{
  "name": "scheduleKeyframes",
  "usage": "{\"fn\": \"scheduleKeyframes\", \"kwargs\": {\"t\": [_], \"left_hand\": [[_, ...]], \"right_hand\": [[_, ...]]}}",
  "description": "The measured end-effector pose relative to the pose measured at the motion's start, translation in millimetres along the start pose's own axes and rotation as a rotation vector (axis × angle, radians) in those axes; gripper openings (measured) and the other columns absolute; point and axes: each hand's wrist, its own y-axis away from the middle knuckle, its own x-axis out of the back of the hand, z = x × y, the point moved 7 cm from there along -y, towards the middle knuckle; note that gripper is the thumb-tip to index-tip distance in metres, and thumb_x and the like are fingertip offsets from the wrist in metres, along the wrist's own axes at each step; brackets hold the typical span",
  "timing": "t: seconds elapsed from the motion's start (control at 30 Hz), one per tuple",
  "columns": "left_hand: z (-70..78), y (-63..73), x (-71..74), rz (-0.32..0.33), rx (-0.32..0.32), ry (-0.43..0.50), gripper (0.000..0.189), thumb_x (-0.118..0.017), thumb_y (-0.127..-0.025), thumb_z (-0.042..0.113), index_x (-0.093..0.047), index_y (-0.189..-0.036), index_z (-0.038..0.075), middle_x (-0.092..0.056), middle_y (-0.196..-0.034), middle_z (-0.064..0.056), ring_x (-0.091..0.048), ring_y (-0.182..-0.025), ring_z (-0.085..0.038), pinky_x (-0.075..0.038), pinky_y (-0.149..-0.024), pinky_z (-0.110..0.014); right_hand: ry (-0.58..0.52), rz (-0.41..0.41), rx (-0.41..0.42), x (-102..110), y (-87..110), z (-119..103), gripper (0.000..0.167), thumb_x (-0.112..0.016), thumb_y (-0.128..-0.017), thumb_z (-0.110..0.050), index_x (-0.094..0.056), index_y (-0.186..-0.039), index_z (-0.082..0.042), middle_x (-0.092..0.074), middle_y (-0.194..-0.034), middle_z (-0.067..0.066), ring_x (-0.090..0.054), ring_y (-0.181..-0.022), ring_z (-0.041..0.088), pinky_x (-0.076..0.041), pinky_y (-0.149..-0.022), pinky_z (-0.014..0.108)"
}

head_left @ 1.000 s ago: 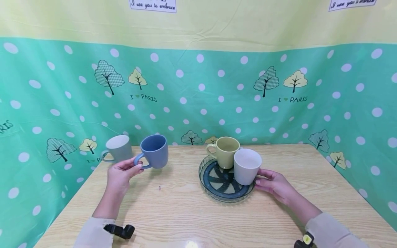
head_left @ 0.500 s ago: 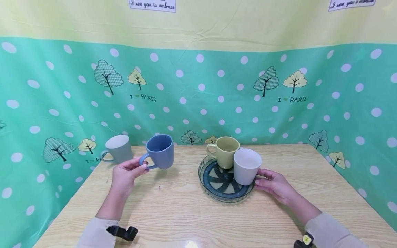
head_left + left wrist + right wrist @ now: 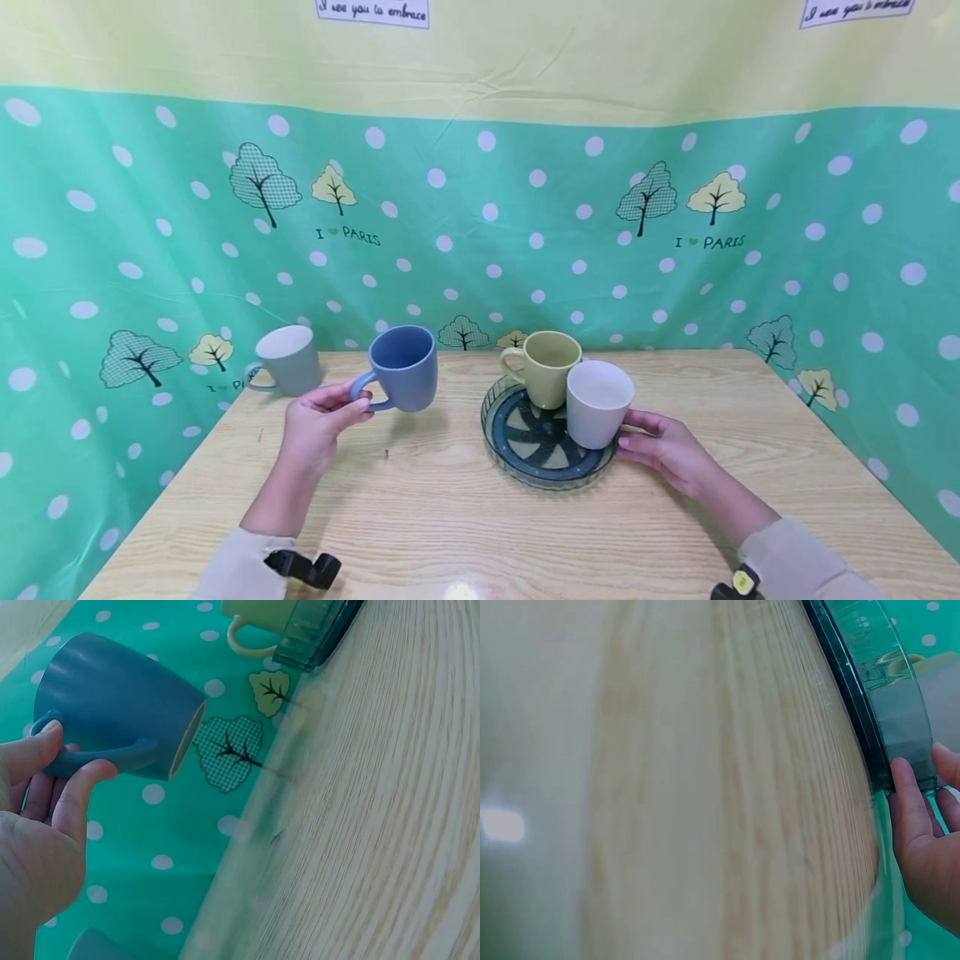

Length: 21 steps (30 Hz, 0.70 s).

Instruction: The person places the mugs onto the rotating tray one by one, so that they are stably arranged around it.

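Observation:
My left hand [image 3: 324, 421] pinches the handle of a blue mug [image 3: 408, 379], which hangs above the table with its shadow below. In the left wrist view the thumb and fingers close on that handle, nothing else between them. My right hand [image 3: 663, 450] rests at the right side of a clear dark-tinted round tray [image 3: 517, 473], fingertips on its outer wall. On the tray stand a yellow-green mug [image 3: 546, 379], handle to the left, and a white cup-like mug [image 3: 596, 408] nearer my right hand, its handle not visible.
A pale grey-blue mug [image 3: 291, 367] stands at the back left of the wooden table [image 3: 450, 533]. A polka-dot cloth [image 3: 487, 183] with printed trees hangs behind the table and along its sides. A small dark speck [image 3: 386, 454] lies on the wood.
My left hand has carried the blue mug to the right, closer to the tray. My right hand, the tray and its two mugs have stayed in place.

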Motion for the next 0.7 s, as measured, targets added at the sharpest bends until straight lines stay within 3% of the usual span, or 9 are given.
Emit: {"fn": "scheduleKeyframes", "kwargs": {"t": [0.23,0.7], "left_hand": [[-4.4,4.0,-7.6,-0.008,0.022,-0.007,0.036,-0.066,-0.080,-0.021,-0.078,-0.091,0.011,-0.074,-0.080,-0.005,-0.072,-0.074,-0.013,-0.061,-0.068,-0.031],[-8.1,12.4,-34.8,-0.084,0.014,-0.026,0.033,-0.069,-0.079,-0.018,-0.078,-0.094,0.010,-0.074,-0.081,-0.006,-0.072,-0.075,-0.014,-0.061,-0.069,-0.032]], "right_hand": [[0.002,-0.006,0.005,0,-0.7,0,0.067,-0.063,-0.089,0.007,-0.025,-0.143,0.019,-0.049,-0.137,0.025,-0.066,-0.104,0.025,-0.054,-0.093,0.040],[-0.024,-0.003,0.010,-1,0.3,0,0.065,-0.062,-0.088,0.010,-0.026,-0.142,0.019,-0.050,-0.135,0.023,-0.066,-0.102,0.025,-0.054,-0.093,0.041]]}}
